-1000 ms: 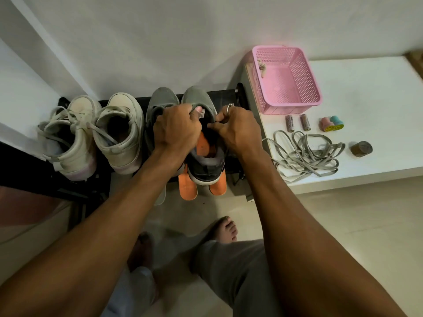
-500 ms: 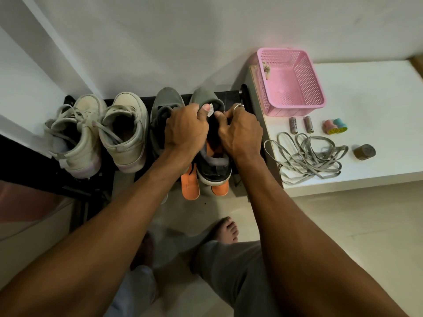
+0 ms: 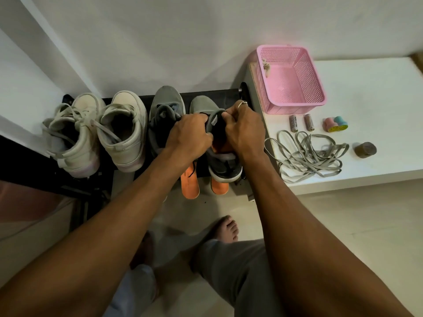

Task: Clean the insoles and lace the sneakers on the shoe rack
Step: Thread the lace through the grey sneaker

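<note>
Two grey sneakers stand on the black shoe rack (image 3: 219,93). My left hand (image 3: 188,136) and my right hand (image 3: 243,131) both grip the tongue and opening of the right grey sneaker (image 3: 223,163), pulling it apart; an orange insole (image 3: 219,146) shows inside it. The left grey sneaker (image 3: 163,115) stands beside it, partly behind my left hand. Two more orange insoles (image 3: 190,184) stick out from under the sneakers at the rack's front. A loose bundle of grey laces (image 3: 306,154) lies on the white bench to the right.
Two cream high-top sneakers (image 3: 98,131) stand at the rack's left. On the white bench (image 3: 377,92) sit a pink basket (image 3: 290,78), two batteries (image 3: 301,122), small pink and teal stamps (image 3: 335,124) and a brown cap (image 3: 365,149). My bare foot (image 3: 226,228) is on the floor below.
Both hands slid from the sides of the right grey sneaker's opening up to its tongue and closed together on it. The shoe sits a little farther back on the rack.
</note>
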Action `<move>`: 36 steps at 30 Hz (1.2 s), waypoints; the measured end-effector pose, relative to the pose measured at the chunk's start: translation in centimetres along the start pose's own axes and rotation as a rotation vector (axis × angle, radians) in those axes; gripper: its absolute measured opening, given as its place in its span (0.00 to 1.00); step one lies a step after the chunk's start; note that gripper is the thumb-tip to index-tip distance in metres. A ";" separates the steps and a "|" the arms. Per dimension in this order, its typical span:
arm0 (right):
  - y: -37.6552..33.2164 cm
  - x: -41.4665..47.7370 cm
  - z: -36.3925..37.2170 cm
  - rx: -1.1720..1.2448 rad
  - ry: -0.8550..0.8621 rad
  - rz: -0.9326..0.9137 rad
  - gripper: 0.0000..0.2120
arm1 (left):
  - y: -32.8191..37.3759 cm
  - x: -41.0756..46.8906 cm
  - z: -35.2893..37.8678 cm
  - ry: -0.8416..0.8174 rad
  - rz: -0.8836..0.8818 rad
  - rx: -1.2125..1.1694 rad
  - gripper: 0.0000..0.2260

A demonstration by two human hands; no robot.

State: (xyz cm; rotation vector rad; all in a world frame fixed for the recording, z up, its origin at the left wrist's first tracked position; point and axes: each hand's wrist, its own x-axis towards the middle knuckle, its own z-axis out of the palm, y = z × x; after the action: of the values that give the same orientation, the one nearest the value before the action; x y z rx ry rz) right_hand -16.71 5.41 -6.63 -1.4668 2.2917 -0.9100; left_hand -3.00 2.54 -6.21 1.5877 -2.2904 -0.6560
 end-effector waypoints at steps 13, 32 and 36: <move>-0.7 -0.3 -0.5 -0.023 -0.047 0.020 0.09 | 0.9 0.1 0.5 0.131 -0.172 0.122 0.11; -0.5 0.2 -0.7 0.015 -0.005 0.104 0.11 | 0.4 0.3 -0.4 0.172 -0.150 0.139 0.20; -0.1 0.7 -1.3 -0.143 -0.163 0.233 0.24 | 1.2 0.1 -0.8 0.039 -0.179 0.215 0.20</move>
State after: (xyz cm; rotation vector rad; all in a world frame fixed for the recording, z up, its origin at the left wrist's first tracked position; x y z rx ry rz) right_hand -17.63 5.28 -5.48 -1.2403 2.3817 -0.5505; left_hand -3.67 2.64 -4.91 1.9020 -2.2731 -0.4249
